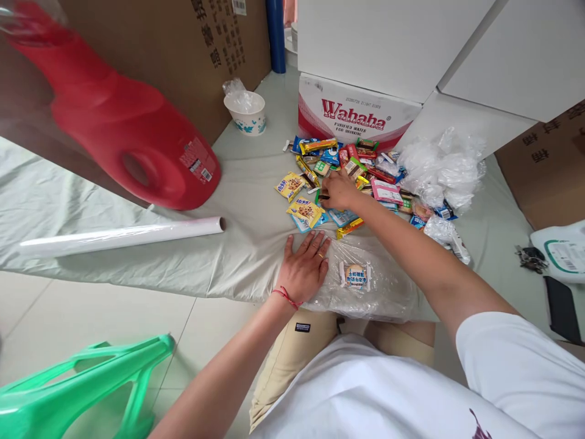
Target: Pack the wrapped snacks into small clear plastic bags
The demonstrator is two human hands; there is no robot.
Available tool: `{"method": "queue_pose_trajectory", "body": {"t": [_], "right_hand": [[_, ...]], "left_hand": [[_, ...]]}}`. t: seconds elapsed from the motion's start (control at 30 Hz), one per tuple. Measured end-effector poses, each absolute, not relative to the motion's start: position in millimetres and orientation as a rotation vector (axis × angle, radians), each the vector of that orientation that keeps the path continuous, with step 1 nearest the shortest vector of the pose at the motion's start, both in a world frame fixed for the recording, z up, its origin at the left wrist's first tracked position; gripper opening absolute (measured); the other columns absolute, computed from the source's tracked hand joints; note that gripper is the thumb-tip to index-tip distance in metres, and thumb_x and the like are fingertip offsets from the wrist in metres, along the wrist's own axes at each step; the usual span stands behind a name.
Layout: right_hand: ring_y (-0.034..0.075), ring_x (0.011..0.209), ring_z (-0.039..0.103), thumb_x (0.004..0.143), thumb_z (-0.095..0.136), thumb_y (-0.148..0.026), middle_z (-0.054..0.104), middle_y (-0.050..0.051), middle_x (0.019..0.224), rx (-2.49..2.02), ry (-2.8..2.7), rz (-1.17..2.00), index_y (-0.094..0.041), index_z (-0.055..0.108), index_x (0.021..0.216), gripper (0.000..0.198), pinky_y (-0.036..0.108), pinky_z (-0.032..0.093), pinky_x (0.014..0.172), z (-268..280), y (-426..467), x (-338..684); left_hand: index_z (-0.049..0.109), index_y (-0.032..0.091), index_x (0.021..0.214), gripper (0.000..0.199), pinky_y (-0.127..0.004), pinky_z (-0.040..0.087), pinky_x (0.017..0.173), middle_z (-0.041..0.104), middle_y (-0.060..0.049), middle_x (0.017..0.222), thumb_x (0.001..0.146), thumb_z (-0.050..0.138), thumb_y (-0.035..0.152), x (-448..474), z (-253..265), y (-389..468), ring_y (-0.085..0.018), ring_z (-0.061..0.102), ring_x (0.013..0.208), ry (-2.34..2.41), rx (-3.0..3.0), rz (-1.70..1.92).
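Note:
My left hand [305,265] lies flat with fingers stretched, pressing on a sheet of clear plastic film [388,286] at the table's front edge. To its right, a small wrapped biscuit packet [355,276] rests on the film. My right hand [339,190] reaches into a pile of wrapped snacks [351,155], its fingers bent around a small dark-and-green snack packet [321,197], mostly hidden by the hand. Two yellow cookie packets [305,211] lie left of that hand. A yellow snack bar [350,228] sits below it.
A roll of plastic film [137,235], a red jug [150,140] and a paper cup [247,114] stand or lie left. Crumpled plastic bags [441,167] sit right of the pile, a Wahaha carton [356,113] behind. A phone [562,310] lies far right; a green stool [91,384] stands below.

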State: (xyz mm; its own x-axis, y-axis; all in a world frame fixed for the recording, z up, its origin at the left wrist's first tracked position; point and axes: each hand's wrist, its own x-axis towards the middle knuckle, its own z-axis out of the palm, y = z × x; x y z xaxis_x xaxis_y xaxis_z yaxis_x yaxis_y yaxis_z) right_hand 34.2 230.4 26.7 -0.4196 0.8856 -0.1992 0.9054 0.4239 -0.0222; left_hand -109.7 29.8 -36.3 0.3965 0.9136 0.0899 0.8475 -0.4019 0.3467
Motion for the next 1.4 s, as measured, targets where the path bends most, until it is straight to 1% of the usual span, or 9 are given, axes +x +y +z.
{"method": "queue_pose_trajectory", "body": {"t": [0.1,0.3,0.6,0.8,0.97,1.1,1.23,1.3,1.4], "right_hand": [[0.037,0.128,0.047,0.083,0.075,-0.040,0.062,0.016,0.131,1.642,2.676,-0.359,-0.014,0.065,0.121,0.047,0.049,0.043,0.106,32,225,50],[0.024,0.104,0.062,0.086,0.072,-0.040,0.069,0.006,0.112,1.534,3.106,-1.088,-0.019,0.061,0.114,0.037,0.037,0.047,0.095,73,148,95],[0.033,0.118,0.053,0.079,0.085,-0.029,0.064,0.014,0.124,1.616,2.731,-0.782,-0.019,0.066,0.123,0.049,0.048,0.046,0.101,31,15,119],[0.035,0.127,0.051,0.077,0.089,-0.045,0.062,0.015,0.135,1.533,2.873,-0.881,-0.020,0.063,0.136,0.070,0.050,0.044,0.107,26,27,130],[0.027,0.108,0.066,0.099,0.063,-0.032,0.073,0.013,0.115,1.615,2.955,-0.864,-0.016,0.070,0.121,0.028,0.041,0.050,0.096,44,90,133],[0.028,0.106,0.066,0.097,0.062,-0.021,0.072,0.014,0.112,1.495,2.944,-0.633,-0.014,0.073,0.114,0.021,0.042,0.049,0.095,49,119,114],[0.026,0.105,0.063,0.103,0.056,-0.028,0.072,0.011,0.109,1.345,3.158,-0.615,-0.019,0.071,0.114,0.020,0.042,0.051,0.094,57,70,112],[0.026,0.105,0.062,0.103,0.059,-0.038,0.070,0.011,0.111,1.382,3.266,-0.545,-0.020,0.068,0.119,0.026,0.044,0.052,0.095,56,22,124],[0.035,0.123,0.055,0.089,0.073,-0.061,0.064,0.018,0.130,1.404,3.258,-0.381,-0.016,0.056,0.143,0.072,0.056,0.048,0.107,37,-50,146]], "left_hand": [[0.046,0.026,0.158,0.055,-0.068,0.010,0.129,0.039,-0.006,0.167,0.107,0.030,0.037,-110,-36,30,-0.028,0.033,0.157,1.560,2.421,0.383],[0.047,0.026,0.157,0.054,-0.069,0.012,0.129,0.040,-0.006,0.167,0.107,0.030,0.037,-109,-38,30,-0.029,0.035,0.157,1.562,2.437,0.407],[0.046,0.028,0.158,0.054,-0.070,0.014,0.127,0.040,-0.007,0.167,0.106,0.033,0.037,-107,-35,30,-0.031,0.037,0.155,1.582,2.469,0.354],[0.047,0.028,0.157,0.054,-0.069,0.017,0.127,0.041,-0.008,0.166,0.106,0.034,0.036,-106,-32,30,-0.031,0.039,0.155,1.600,2.497,0.321],[0.048,0.028,0.156,0.053,-0.070,0.018,0.126,0.043,-0.008,0.165,0.106,0.034,0.036,-106,-31,30,-0.031,0.040,0.154,1.604,2.483,0.327],[0.047,0.027,0.157,0.053,-0.070,0.018,0.126,0.043,-0.008,0.165,0.106,0.034,0.037,-107,-32,30,-0.030,0.040,0.154,1.589,2.471,0.345],[0.046,0.028,0.158,0.054,-0.069,0.016,0.127,0.043,-0.008,0.166,0.107,0.034,0.037,-108,-34,30,-0.031,0.039,0.155,1.579,2.455,0.378],[0.045,0.028,0.159,0.054,-0.069,0.014,0.128,0.042,-0.009,0.166,0.107,0.033,0.037,-108,-35,30,-0.031,0.038,0.155,1.567,2.447,0.397],[0.045,0.028,0.159,0.054,-0.068,0.011,0.128,0.042,-0.009,0.166,0.107,0.033,0.037,-109,-35,31,-0.031,0.038,0.155,1.555,2.434,0.409]]}}
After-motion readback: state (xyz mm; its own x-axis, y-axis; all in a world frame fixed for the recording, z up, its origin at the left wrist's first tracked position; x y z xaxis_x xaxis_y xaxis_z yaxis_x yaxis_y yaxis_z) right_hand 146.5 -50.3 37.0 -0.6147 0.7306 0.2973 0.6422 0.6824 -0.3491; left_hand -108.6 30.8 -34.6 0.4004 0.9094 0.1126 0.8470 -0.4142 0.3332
